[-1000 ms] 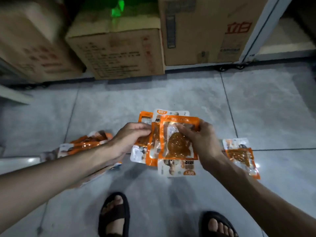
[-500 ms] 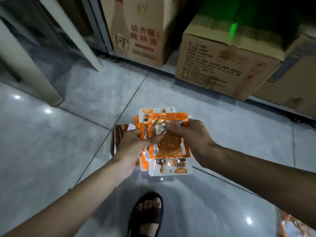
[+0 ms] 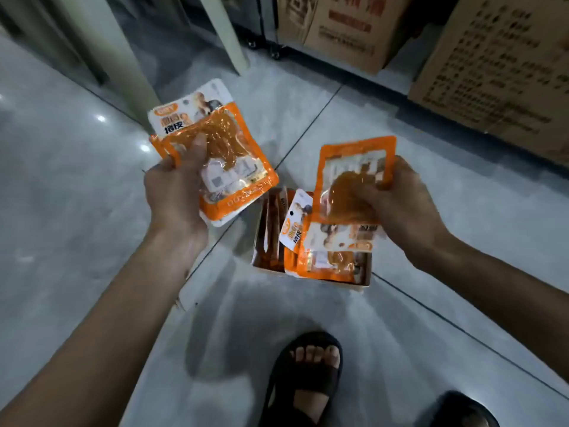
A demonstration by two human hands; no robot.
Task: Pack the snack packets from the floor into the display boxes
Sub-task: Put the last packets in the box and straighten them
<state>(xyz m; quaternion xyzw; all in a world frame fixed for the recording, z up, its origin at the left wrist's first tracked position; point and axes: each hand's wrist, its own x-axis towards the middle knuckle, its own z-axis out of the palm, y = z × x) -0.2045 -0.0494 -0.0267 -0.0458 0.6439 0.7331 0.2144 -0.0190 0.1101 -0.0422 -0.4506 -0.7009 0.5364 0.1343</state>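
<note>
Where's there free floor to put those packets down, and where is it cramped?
Bare tiles lie left of the display box, beyond the left hand, and between the box and the sandalled foot. Another open strip runs between the right hand and the cardboard cartons. The box is crowded with snack packets, and both hands grip more.

Gripping stacked snack packets (image 3: 219, 155) in left hand (image 3: 174, 195); clutching further packets (image 3: 351, 183) in right hand (image 3: 400, 208), above part-filled display box (image 3: 326, 279) on tiled floor (image 3: 77, 195).
</note>
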